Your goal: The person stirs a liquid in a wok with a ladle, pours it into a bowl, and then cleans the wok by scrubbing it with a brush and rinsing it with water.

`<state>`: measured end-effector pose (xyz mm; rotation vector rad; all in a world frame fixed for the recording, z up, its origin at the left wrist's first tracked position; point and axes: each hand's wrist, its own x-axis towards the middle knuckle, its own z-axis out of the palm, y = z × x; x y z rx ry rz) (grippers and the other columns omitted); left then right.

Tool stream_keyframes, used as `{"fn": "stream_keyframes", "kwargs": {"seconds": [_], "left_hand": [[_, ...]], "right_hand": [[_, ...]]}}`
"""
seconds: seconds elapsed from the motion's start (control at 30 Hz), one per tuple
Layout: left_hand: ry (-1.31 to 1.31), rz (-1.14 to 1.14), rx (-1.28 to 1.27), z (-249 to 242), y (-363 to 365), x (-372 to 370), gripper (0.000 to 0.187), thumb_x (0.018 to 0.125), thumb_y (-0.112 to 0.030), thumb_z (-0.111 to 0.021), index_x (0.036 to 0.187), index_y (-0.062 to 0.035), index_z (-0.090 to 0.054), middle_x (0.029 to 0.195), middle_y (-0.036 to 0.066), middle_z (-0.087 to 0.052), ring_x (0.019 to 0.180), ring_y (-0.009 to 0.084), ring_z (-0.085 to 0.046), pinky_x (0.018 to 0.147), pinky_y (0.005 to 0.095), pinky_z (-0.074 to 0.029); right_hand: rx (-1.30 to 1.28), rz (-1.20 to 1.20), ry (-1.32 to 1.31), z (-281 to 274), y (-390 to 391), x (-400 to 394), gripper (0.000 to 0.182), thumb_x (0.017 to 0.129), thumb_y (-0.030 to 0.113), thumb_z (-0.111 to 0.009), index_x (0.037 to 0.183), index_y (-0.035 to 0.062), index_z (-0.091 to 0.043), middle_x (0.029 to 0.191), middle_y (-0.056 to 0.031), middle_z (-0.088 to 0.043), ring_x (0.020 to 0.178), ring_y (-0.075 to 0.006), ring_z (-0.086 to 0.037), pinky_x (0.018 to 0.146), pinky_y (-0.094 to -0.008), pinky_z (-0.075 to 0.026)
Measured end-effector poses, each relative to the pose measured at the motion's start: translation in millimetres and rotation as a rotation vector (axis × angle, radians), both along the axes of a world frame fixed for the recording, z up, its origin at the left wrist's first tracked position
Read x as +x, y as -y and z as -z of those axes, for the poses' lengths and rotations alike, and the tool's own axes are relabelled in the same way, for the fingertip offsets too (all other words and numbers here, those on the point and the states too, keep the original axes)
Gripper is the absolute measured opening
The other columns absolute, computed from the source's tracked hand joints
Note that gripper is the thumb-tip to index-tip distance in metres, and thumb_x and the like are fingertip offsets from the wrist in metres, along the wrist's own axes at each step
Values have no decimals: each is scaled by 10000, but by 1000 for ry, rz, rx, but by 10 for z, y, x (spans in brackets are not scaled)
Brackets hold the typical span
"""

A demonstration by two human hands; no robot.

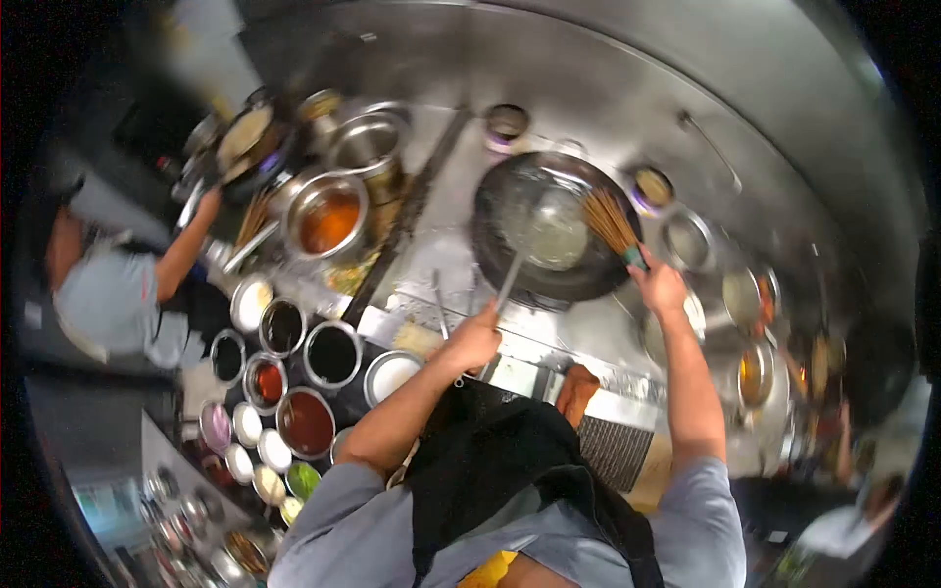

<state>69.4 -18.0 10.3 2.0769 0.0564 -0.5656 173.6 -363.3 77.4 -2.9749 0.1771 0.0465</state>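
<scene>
A dark wok (495, 211) sits on the metal range in front of me, with cloudy liquid (557, 238) in its bottom. My left hand (474, 340) is wrapped round the handle of a metal ladle (510, 279), whose bowl end reaches into the liquid. In my right hand (661, 286) is a bundled bamboo brush (610, 220) with a green binding; its bristles lie over the wok's right inner side.
Left of the wok stand a pot of orange liquid (329, 223) and an empty-looking pot (367, 144). Sauce containers (333, 354) crowd the lower left. Small pots (688, 241) line the right. A co-worker (118, 294) cooks at far left; another person (845, 534) is at lower right.
</scene>
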Motion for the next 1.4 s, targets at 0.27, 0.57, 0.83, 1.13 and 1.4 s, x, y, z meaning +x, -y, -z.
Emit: {"fn": "stream_keyframes", "kwargs": {"seconds": [0.27,0.57,0.83,1.13,1.4], "left_hand": [[271,168,224,208,84,-16,609,817,-116,-564,1410,-78,-430,826,178,-673,628,341,-657,580,455,-523],[677,323,382,-661,2160,-494,655,820,-145,-572,1451,-104,-398,847,233,-676,785,439,-655,704,513,-509],[348,607,-123,-104,4769,-799,685,855,-124,-573,1500,-235,-370,930,206,-688,862,345,-681,766,404,-524],[303,724,-14,490,5622,-1164,647,878,-168,-642,1465,-60,-391,1170,242,-632,1059,401,-609,920,429,-485],[168,726,-747,-231,4168,-1605,689,956,-299,-630,1481,2,-302,1311,139,-568,1147,232,-562,1016,362,-441]], "right_hand": [[670,336,465,482,638,-1360,567,856,379,-729,1369,203,-561,1128,-191,-673,1006,-248,-699,857,-329,-518],[790,706,601,696,1603,-3505,605,871,254,-708,1425,133,-495,1123,-205,-676,1024,-254,-672,890,-325,-491],[691,991,720,804,2257,-4997,544,936,200,-622,1421,14,-458,1275,-231,-614,1164,-296,-613,996,-338,-440],[609,962,875,884,2279,-5036,547,960,241,-589,1408,-38,-443,1196,-224,-612,1081,-327,-602,966,-366,-445],[545,455,887,329,1302,-3874,650,838,71,-679,1420,-53,-417,1262,-204,-512,1178,-342,-503,1034,-409,-382]]}}
